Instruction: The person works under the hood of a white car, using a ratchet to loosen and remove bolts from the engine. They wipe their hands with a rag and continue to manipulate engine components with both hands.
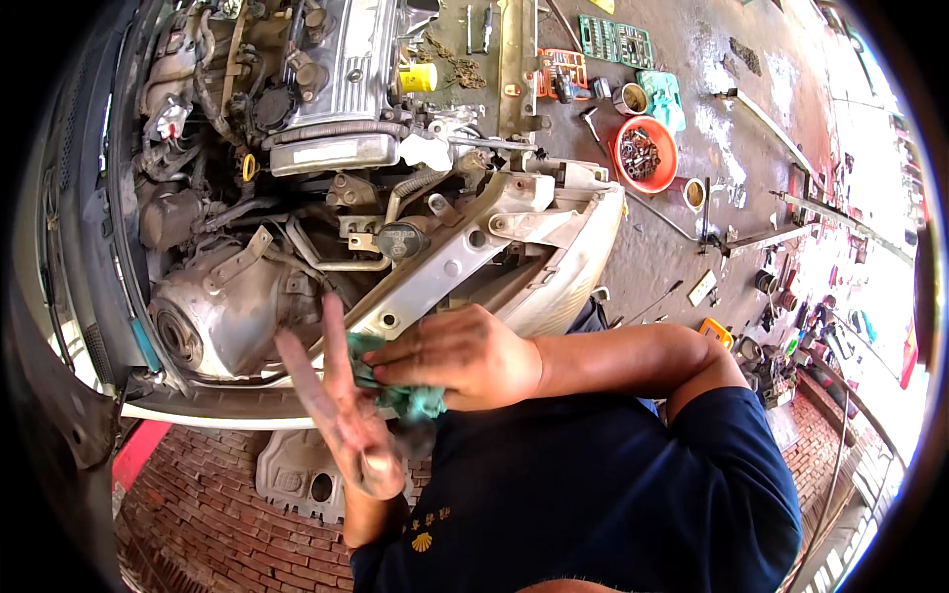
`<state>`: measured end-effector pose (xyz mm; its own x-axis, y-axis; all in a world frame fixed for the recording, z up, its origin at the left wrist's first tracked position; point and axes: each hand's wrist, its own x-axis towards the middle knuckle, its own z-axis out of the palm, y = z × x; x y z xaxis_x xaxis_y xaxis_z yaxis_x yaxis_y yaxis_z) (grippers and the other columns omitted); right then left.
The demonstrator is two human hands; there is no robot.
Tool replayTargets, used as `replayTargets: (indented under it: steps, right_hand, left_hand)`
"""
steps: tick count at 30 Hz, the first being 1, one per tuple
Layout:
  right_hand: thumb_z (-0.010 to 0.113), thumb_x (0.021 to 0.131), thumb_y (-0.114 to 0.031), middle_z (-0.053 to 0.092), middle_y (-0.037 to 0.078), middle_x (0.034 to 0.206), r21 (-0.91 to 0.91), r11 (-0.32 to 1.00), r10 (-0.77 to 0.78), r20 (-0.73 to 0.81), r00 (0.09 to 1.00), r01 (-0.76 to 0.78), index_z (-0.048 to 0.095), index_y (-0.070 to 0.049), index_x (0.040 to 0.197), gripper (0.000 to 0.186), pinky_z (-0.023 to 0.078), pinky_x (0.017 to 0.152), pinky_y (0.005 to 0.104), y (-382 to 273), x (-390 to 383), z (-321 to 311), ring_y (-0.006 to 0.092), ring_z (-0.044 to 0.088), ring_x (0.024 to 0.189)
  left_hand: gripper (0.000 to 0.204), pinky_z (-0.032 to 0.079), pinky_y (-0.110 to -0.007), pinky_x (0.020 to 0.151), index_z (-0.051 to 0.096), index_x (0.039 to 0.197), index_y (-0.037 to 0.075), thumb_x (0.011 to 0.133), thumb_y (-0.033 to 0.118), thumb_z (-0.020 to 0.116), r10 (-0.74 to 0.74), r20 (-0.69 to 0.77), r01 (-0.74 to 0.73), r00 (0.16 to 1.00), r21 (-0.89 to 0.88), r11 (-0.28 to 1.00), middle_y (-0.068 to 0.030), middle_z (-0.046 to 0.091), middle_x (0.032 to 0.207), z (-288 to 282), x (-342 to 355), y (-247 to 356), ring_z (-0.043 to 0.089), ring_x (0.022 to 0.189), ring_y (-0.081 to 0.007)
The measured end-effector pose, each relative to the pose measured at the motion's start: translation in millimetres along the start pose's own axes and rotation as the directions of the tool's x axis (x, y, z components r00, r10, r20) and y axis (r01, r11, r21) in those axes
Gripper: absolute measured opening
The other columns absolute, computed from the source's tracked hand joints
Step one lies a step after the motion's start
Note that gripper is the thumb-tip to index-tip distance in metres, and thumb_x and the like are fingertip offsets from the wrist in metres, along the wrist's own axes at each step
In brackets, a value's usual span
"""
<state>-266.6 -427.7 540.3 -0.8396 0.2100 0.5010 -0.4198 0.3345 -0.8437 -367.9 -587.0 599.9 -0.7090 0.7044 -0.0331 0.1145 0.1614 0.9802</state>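
Note:
My right hand [470, 358] is closed around a crumpled green cloth [410, 399], pressed against my left hand. Grease darkens my left hand [356, 420], whose fingers are stretched out and apart, partly smeared by motion. Below the cloth, a small dark shape beside my left palm is too blurred to name. Both hands are over the near edge of an open engine bay. Just beyond the left fingertips bulges a dusty metal strut tower [222, 301]. A metal cross panel [435, 277] runs away to the right of it, next to a headlight [583, 267].
The engine [346, 69] fills the far left. On the floor at right are an orange bowl [671, 148] of metal parts, an orange tool case [563, 71], a green socket case [615, 42] and cans. A grey plastic cover [287, 469] lies on bricks below.

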Motion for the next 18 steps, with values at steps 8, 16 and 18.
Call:
replayTargets:
  steps: [8, 16, 18]
  right_hand:
    - [0.077, 0.097, -0.021, 0.073, 0.02, 0.115, 0.539, 0.691, 0.265, 0.431, 0.862, -0.482, 0.064, 0.001, 0.131, 0.042, 0.057, 0.089, 0.0448, 2, 3, -6, 0.0368, 0.072, 0.103]
    - [0.084, 0.069, -0.016, 0.071, 0.011, 0.094, -0.009, 1.0, 0.018, 0.153, 0.988, -0.017, 0.069, -0.003, 0.105, 0.041, 0.059, 0.078, 0.0442, 21, 11, -2, 0.0317, 0.071, 0.09]
    - [0.079, 0.064, -0.015, 0.076, 0.012, 0.112, -0.072, 0.997, -0.027, 0.116, 0.993, 0.035, 0.073, -0.003, 0.116, 0.054, 0.062, 0.081, 0.0421, 25, 12, -1, 0.0314, 0.074, 0.097]
  left_hand:
    - [0.137, 0.028, -0.044, 0.127, -0.002, 0.171, 0.004, 0.084, 0.096, 0.05, -0.229, 0.272, 0.25, 0.935, -0.044, 0.967, -0.0389, 0.046, 0.157, 5, 1, 25, 0.042, 0.154, -0.0404]
    - [0.126, 0.026, -0.044, 0.129, -0.004, 0.17, 0.0, 0.094, 0.088, 0.044, -0.313, 0.083, 0.322, 0.946, -0.164, 0.932, -0.0381, 0.043, 0.16, 10, 24, 20, 0.04, 0.154, -0.0377]
    - [0.125, 0.023, -0.043, 0.131, -0.001, 0.17, 0.0, 0.094, 0.088, 0.045, -0.352, 0.104, 0.367, 0.93, -0.26, 0.893, -0.0376, 0.04, 0.162, 5, 30, 14, 0.037, 0.156, -0.0371]
